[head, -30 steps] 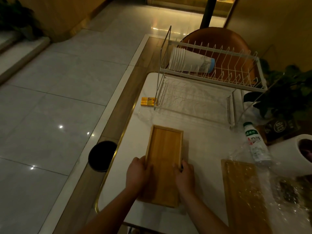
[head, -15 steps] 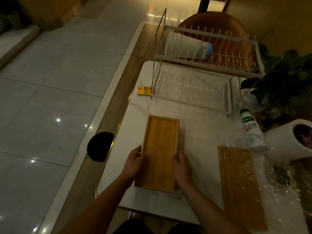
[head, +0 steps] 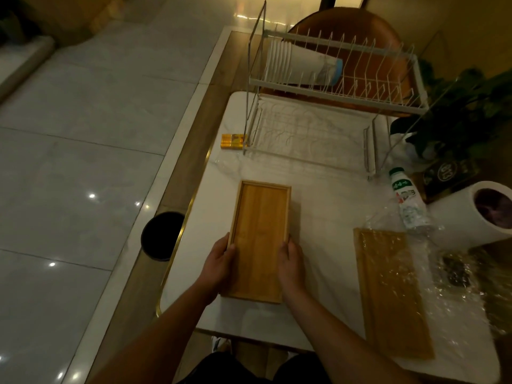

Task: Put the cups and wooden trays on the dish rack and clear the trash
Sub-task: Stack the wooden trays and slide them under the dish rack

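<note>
The wooden tray [head: 260, 239] was grasped by both long edges near its close end, the left hand [head: 219, 266] curled on one edge and the right hand [head: 291, 266] on the other. In the head view it was low over the table [head: 332, 203]; whether it touched could not be told. The dish rack [head: 332, 94], with stacked cups [head: 296, 65] in its upper tier, stood well beyond the grip. It was judged that the tray should be carried forward level, then turned on edge and slid between the wires beside the cups.

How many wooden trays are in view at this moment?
2. One wooden tray is held between the left hand and right hand; the wrapped tray lies flat to its right. None looks hidden.
</note>
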